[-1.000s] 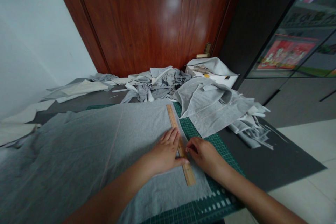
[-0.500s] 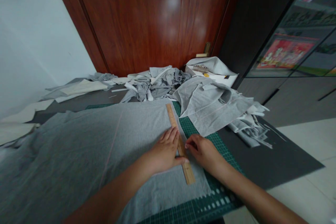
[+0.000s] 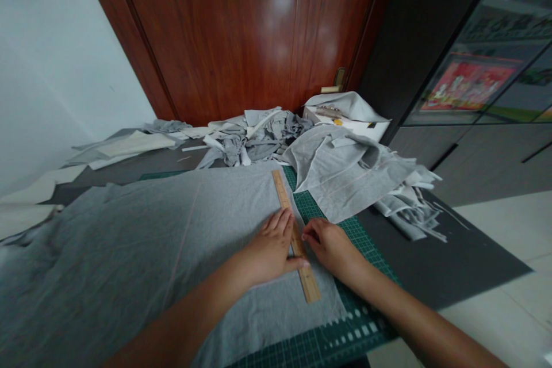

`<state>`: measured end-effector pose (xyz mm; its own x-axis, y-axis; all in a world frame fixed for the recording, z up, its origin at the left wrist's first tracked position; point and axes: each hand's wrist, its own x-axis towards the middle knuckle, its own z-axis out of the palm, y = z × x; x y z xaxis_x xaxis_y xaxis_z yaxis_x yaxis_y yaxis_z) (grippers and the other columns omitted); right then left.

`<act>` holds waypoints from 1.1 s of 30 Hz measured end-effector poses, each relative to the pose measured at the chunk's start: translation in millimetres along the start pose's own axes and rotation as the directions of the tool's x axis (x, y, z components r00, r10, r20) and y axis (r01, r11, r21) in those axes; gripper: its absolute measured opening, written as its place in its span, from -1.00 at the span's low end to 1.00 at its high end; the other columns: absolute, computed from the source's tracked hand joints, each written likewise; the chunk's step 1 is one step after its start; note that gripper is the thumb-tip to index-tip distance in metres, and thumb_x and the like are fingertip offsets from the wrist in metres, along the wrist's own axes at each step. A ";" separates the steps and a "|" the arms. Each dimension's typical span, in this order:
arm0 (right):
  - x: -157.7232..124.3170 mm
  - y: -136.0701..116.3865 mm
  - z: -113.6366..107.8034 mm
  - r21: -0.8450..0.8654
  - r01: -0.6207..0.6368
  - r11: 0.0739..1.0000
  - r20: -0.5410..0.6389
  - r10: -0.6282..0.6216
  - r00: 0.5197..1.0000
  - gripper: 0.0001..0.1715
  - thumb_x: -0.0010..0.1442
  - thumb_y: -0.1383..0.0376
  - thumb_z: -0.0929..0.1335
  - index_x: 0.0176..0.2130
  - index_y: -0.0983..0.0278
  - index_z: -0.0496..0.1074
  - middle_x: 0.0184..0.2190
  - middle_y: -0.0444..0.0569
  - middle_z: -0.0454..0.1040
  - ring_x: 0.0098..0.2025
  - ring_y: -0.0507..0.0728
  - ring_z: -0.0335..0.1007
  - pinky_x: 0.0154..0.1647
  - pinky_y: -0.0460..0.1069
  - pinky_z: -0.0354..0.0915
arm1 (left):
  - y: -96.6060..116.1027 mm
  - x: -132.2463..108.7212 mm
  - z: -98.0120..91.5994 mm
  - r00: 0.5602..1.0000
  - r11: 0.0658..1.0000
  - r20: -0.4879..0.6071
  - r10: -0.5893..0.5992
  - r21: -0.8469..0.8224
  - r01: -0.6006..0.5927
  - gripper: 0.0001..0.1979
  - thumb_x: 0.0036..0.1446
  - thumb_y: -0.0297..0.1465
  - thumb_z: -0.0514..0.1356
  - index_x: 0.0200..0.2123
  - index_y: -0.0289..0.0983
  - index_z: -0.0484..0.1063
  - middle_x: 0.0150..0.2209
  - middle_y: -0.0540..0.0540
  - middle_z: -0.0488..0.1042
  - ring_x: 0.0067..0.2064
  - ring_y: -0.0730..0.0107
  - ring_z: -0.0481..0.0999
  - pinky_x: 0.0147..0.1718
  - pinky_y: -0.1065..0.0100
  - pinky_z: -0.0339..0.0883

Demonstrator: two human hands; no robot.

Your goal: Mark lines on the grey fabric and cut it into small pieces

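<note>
A wooden ruler (image 3: 309,284) lies slantwise on grey cloth (image 3: 233,201), near the cloth's right edge. My left hand (image 3: 272,244) rests flat across the ruler's middle, fingers stretched out and thumb lower down on the wood, pressing it to the cloth. Just right of the ruler, my right hand (image 3: 326,241) is closed in a pinch with its fingertips close to the ruler's edge. What those fingers hold, if anything, is too small to make out. A faint pinkish line runs down the cloth to the left. Under the cloth, a green cutting mat (image 3: 360,241) shows.
Cut grey fabric pieces (image 3: 340,178) are stacked at the right, by a white box (image 3: 364,126). Crumpled scraps (image 3: 263,135) lie along the back, before a reddish wooden door (image 3: 233,29). The dark table's edge (image 3: 487,282) ends at the right.
My right hand has shifted very slightly up along the ruler's edge. My left hand, the ruler and the cloth stay in place.
</note>
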<state>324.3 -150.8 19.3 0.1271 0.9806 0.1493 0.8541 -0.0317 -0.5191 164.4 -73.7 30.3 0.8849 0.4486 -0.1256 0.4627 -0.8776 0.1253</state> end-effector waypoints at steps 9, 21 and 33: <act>-19.0 -6.0 -11.0 0.036 -0.023 0.999 0.108 0.019 0.994 -0.84 0.13 0.46 0.28 -0.38 0.30 0.44 -0.40 -0.04 0.49 -0.37 0.08 0.40 -0.32 -0.07 0.18 | -1.8 1.1 3.1 1.000 1.000 0.005 -0.006 -0.022 0.006 -0.09 0.20 0.06 -0.01 0.32 -0.53 -0.16 0.36 -0.43 -0.26 0.38 0.01 -0.29 0.29 0.13 -0.18; -27.7 -10.0 -15.8 0.055 -0.048 0.997 0.178 0.038 0.983 -0.84 0.15 0.43 0.28 -0.38 0.29 0.45 -0.40 -0.04 0.51 -0.38 0.09 0.40 -0.34 -0.07 0.15 | -2.2 1.8 5.0 0.999 0.998 -0.040 -0.007 -0.063 0.005 -0.10 0.16 0.02 0.08 0.31 -0.54 -0.11 0.36 -0.46 -0.22 0.38 -0.02 -0.24 0.29 0.10 -0.16; -34.3 -3.7 -12.5 0.087 -0.027 0.996 0.175 0.011 0.984 -0.84 0.11 0.43 0.28 -0.36 0.28 0.46 -0.39 -0.05 0.52 -0.36 0.09 0.41 -0.33 -0.08 0.16 | -1.9 2.3 5.6 0.999 0.999 -0.045 -0.002 -0.055 -0.001 -0.08 0.16 0.04 0.07 0.30 -0.56 -0.09 0.35 -0.48 -0.20 0.37 -0.05 -0.25 0.28 0.06 -0.14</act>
<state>323.1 -186.8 26.7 0.0460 0.9989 -0.0064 0.8034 -0.0408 -0.5940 165.2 -71.9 24.2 0.8855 0.4573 -0.0819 0.4644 -0.8673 0.1790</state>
